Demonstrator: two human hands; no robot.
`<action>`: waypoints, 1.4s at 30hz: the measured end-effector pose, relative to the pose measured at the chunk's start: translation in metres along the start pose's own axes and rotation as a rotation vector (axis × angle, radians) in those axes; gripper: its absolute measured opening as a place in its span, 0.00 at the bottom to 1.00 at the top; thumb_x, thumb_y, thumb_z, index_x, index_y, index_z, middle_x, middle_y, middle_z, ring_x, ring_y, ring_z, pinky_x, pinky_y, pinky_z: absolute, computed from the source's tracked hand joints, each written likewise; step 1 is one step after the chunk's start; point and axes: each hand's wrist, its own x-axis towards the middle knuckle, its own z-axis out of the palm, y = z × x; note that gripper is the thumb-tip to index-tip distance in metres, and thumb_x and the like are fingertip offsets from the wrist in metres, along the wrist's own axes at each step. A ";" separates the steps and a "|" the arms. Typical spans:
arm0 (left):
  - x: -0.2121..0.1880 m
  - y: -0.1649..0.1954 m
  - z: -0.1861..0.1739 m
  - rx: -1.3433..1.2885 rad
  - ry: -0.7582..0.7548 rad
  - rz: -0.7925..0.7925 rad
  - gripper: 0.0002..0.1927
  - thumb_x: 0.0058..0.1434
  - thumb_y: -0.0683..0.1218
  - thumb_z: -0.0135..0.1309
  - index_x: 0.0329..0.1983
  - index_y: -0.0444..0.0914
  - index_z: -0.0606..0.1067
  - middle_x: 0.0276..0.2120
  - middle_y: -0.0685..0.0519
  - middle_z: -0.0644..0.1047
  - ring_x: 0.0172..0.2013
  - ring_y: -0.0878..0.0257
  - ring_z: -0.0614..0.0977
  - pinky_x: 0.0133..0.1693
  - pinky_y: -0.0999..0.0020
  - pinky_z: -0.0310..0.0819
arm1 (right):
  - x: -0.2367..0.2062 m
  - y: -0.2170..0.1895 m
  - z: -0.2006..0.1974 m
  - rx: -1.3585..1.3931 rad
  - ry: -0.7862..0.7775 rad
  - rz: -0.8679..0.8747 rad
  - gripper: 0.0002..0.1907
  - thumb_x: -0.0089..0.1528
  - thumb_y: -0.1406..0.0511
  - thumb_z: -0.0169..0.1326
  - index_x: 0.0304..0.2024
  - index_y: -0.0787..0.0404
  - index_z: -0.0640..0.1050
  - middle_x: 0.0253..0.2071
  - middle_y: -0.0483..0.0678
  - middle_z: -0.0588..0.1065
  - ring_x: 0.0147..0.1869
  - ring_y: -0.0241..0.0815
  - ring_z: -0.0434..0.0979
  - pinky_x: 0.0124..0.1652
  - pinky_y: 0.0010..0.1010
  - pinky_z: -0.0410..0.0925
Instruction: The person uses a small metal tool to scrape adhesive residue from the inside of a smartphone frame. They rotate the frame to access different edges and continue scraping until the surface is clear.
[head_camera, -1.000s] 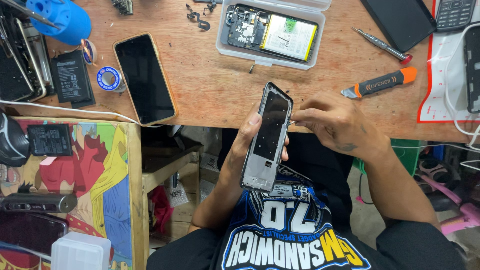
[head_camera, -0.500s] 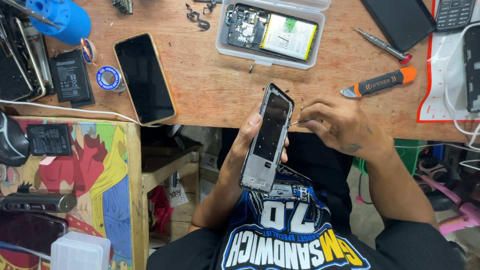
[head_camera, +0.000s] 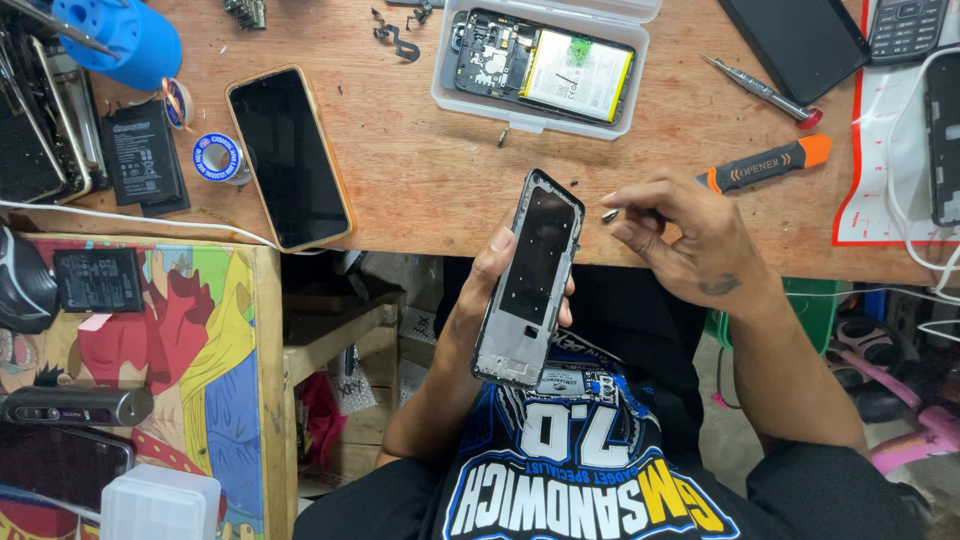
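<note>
Left hand (head_camera: 478, 300) grips a flat grey metal phone frame (head_camera: 530, 280); right hand (head_camera: 690, 235) pinches a tiny metal bit (head_camera: 609, 214).

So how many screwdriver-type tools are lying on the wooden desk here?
2. An orange-and-black one lies just beyond the right hand; a slim grey one with a red tip lies further up, right of the clear box. Others may be hidden off-frame.

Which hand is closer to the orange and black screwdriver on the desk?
Right. The right hand sits just below the screwdriver, almost touching its black grip. The left hand is farther left and lower, holding the phone frame off the wooden desk.
</note>
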 end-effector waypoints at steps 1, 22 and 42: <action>-0.001 0.000 0.001 -0.004 0.009 -0.004 0.32 0.75 0.61 0.36 0.72 0.34 0.58 0.37 0.41 0.76 0.29 0.55 0.83 0.31 0.64 0.82 | -0.002 0.000 0.002 0.017 0.021 0.037 0.12 0.62 0.73 0.64 0.48 0.64 0.79 0.36 0.46 0.75 0.33 0.32 0.70 0.33 0.23 0.65; -0.009 0.014 0.030 0.295 0.079 0.048 0.37 0.68 0.64 0.45 0.67 0.32 0.62 0.41 0.43 0.76 0.34 0.58 0.83 0.36 0.68 0.80 | -0.001 -0.042 0.028 -0.347 0.109 -0.099 0.14 0.57 0.71 0.64 0.45 0.65 0.81 0.39 0.54 0.77 0.40 0.50 0.80 0.38 0.36 0.73; -0.017 -0.003 0.002 -0.075 0.044 -0.040 0.35 0.76 0.63 0.33 0.62 0.27 0.69 0.40 0.38 0.78 0.35 0.53 0.84 0.37 0.63 0.82 | -0.002 0.003 0.024 0.351 -0.162 0.459 0.07 0.69 0.65 0.52 0.42 0.64 0.75 0.31 0.38 0.70 0.32 0.26 0.67 0.30 0.20 0.63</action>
